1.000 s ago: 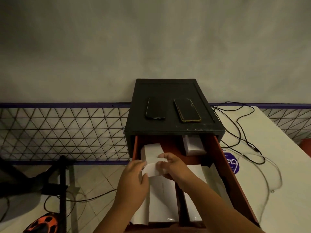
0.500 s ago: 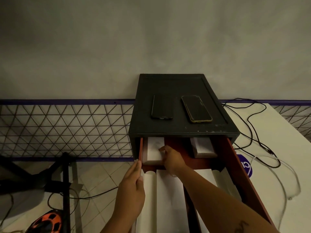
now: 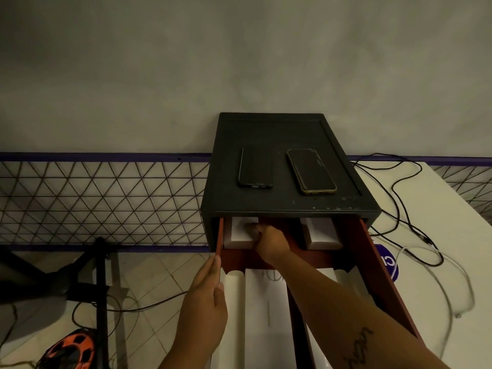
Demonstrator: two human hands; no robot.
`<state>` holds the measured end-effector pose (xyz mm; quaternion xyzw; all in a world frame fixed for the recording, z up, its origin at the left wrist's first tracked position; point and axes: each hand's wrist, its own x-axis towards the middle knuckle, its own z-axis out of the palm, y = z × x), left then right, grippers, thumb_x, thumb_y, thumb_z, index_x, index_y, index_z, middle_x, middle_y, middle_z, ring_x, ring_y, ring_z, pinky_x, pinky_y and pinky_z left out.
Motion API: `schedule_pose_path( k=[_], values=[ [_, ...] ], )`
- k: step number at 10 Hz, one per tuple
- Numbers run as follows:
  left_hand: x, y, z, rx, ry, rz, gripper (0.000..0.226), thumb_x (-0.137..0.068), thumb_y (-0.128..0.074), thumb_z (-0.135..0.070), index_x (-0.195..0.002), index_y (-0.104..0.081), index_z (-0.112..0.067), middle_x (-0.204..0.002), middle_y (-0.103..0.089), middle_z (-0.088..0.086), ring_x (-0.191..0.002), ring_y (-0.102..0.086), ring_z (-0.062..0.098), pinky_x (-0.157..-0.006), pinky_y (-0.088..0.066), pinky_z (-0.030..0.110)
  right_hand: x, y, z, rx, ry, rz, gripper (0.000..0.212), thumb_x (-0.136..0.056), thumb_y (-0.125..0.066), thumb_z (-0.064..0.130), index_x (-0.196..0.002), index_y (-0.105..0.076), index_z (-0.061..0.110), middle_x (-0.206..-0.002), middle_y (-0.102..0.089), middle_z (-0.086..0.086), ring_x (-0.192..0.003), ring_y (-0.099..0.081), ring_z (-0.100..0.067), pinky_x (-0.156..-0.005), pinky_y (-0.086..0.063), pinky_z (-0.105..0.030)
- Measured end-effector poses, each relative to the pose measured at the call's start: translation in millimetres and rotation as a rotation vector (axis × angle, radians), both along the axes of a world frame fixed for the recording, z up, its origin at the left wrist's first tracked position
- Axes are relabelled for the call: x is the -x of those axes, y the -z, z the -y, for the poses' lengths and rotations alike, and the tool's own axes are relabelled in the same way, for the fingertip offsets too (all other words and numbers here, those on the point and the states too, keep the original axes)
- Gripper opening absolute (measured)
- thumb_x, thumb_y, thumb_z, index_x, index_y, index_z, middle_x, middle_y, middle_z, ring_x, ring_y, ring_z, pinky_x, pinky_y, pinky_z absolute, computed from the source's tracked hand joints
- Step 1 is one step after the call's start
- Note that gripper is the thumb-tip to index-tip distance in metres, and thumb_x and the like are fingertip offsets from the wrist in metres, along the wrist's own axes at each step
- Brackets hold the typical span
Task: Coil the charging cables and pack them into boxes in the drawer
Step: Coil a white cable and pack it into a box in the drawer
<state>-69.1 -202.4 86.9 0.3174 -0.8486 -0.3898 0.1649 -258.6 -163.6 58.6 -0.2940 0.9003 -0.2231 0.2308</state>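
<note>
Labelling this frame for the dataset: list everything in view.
cabinet: 1, black, against wall
phones: 2, dark, flat on cabinet top
drawer: 1, red, pulled open
small boxes: 2, white, drawer back, left and right
long boxes: several, white, drawer front
table: 1, white, right
cables: several black, one white, loose on table
sticker: 1, purple, table beside drawer
mesh panel: 1, dark, left
helmet: 1, orange, floor lower left
left hand: flat fingers at drawer's left wall
right hand: on back-left small box; grip unclear

The right hand (image 3: 269, 243) has carried the small white cardboard box (image 3: 241, 233) into the back-left compartment of the red drawer (image 3: 378, 267); the left hand (image 3: 205, 296) released it.
</note>
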Motion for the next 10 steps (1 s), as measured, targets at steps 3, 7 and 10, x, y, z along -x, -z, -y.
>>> schedule_pose_path(
  k=[3,7,10],
  values=[
    [-3,-13,-55,0.326,0.876,0.411,0.049,-0.095,-0.04,-0.05,-0.14,-0.038,-0.03,-0.147,-0.031,-0.015,-0.133,-0.026,0.001,-0.103,-0.019,0.01,-13,-36,-66,0.108,-0.011,0.16,0.062,-0.089,-0.059,0.025,-0.144,-0.029,0.025,-0.141,-0.044,-0.003,-0.124,-0.047,-0.021,-0.094,-0.039,-0.026],
    [7,-19,-83,0.338,0.985,0.389,0.026,-0.094,-0.05,-0.036,-0.114,-0.064,-0.03,-0.11,-0.064,-0.01,-0.101,-0.055,0.008,-0.09,-0.037,0.014,-32,-63,-243,0.457,0.497,-0.117,0.023,-0.088,-0.06,0.016,-0.108,-0.063,0.027,-0.106,-0.065,0.007,-0.099,-0.059,-0.012,-0.075,-0.045,-0.019],
    [48,-27,-58,0.352,0.612,0.357,0.012,-0.088,-0.059,-0.027,-0.078,-0.066,-0.024,-0.076,-0.062,-0.009,-0.073,-0.057,0.008,-0.065,-0.045,0.021,-52,-10,-310,0.205,0.477,-0.17,0.032,-0.088,-0.061,0.019,-0.12,-0.058,0.025,-0.116,-0.057,0.012,-0.096,-0.053,-0.005,-0.082,-0.038,-0.016]
  ],
)
